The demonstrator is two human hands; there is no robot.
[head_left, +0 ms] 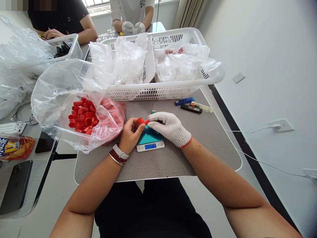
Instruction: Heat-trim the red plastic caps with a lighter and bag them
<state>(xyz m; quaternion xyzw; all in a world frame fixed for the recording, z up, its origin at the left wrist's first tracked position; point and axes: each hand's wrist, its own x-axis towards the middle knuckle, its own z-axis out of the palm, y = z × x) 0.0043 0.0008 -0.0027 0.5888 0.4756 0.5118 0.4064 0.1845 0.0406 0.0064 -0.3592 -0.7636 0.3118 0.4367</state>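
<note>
Bare left hand and gloved right hand pinched a red cap over a digital scale.
Many caps lay bagged at left.

Inspection of my own person. My right hand wears a white knit work glove, speckled weave, finished with an orange-red stitched cuff. My left hand is ungloved. Fitted on my left wrist: a watch with a white strap, a bracelet of dark red beads, and a thin pale bangle. Both forearms are bare. Lower garment: black, trousers or shorts, cannot tell which.
</note>
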